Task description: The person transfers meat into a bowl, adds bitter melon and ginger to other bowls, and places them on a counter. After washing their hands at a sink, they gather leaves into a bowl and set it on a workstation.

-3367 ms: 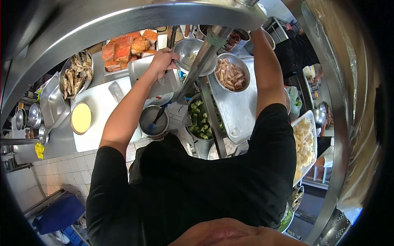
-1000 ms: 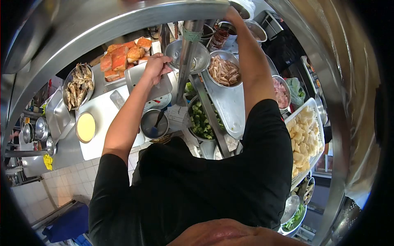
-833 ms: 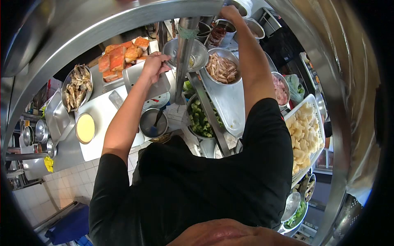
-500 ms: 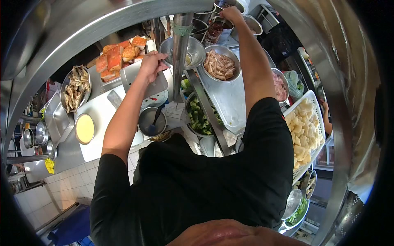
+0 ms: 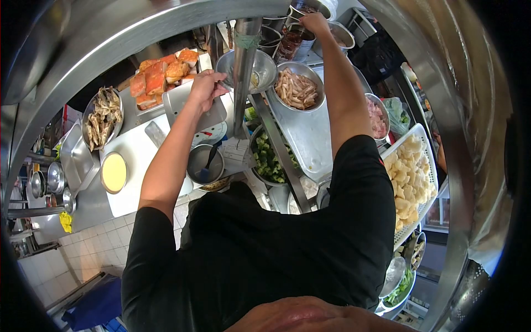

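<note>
My left hand (image 5: 207,89) pinches the near-left rim of a metal mixing bowl (image 5: 264,65), which has a little yellowish content at its bottom. A steel post (image 5: 243,77) crosses in front of the bowl. At the far end of my reach, my right hand (image 5: 315,23) is closed over a group of tins and pots; what its fingers hold is too small to make out. Just below it are a tin (image 5: 306,48) and a jar of dark red sauce (image 5: 289,46). A bowl of pale strips (image 5: 297,87) sits nearer on a metal tray (image 5: 298,135).
Orange-red blocks (image 5: 156,77), a bowl of dried fish (image 5: 103,119) and a bowl of yellow liquid (image 5: 114,172) lie left. A pot with a brush (image 5: 206,166), broccoli (image 5: 267,157) and a basket of pale puffy pieces (image 5: 408,177) are nearer. Another person's arm (image 5: 441,152) shows right.
My right hand has shifted slightly down and to the right above the tins. My left hand stays at the bowl's rim.
</note>
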`<action>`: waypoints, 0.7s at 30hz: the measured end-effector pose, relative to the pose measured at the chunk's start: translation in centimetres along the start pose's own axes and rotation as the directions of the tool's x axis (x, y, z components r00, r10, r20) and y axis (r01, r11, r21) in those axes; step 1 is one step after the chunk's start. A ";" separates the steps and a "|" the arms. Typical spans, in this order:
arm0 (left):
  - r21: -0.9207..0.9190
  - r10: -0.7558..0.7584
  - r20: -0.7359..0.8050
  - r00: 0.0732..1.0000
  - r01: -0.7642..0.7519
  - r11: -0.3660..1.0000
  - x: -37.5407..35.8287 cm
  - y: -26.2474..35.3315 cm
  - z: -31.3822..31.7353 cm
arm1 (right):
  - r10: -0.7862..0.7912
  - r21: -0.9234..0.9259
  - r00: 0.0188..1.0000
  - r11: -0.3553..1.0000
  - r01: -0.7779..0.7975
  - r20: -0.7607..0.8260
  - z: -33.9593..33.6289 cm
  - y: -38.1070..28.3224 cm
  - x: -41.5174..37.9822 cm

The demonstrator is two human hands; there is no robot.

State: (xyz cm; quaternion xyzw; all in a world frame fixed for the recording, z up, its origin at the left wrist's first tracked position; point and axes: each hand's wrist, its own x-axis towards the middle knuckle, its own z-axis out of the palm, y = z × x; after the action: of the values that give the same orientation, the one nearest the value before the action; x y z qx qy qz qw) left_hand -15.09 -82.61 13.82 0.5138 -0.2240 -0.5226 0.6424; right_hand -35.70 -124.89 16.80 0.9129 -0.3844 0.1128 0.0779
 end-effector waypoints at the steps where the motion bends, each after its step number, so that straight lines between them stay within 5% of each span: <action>1: 0.004 -0.004 -0.004 1.000 0.004 1.000 0.1 0.0 -0.1 | -0.015 -0.032 1.000 0.999 0.016 0.023 -0.2 -0.1 0.1; 3: 0.009 -0.010 -0.013 1.000 0.010 1.000 0.4 -0.4 -0.3 | -0.047 -0.095 0.996 0.994 0.053 0.072 -0.6 -0.3 0.3; 12: -0.030 -0.018 -0.005 1.000 0.018 0.999 -0.3 0.1 0.0 | 0.154 0.204 0.980 0.971 -0.127 -0.125 1.9 0.4 0.1; 15: -0.034 -0.008 0.011 1.000 0.008 0.999 0.2 -0.4 -0.4 | 0.258 0.244 0.966 0.936 -0.255 0.018 -0.3 -1.0 -1.2; 18: -0.047 -0.024 0.032 0.999 0.026 0.999 0.1 -0.2 -0.5 | 0.088 0.100 0.996 0.991 -0.086 -0.022 3.9 2.2 1.5; 21: -0.033 -0.023 0.036 0.999 0.024 0.999 0.7 -0.7 -1.0 | 0.112 0.101 0.992 0.989 -0.107 -0.051 3.6 1.8 1.4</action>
State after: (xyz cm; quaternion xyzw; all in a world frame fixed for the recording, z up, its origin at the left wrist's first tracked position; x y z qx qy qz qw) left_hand -14.32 -82.75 12.66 0.4965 -0.2204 -0.5428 0.6405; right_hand -35.53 -127.86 13.81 0.8896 -0.4255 0.1614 0.0374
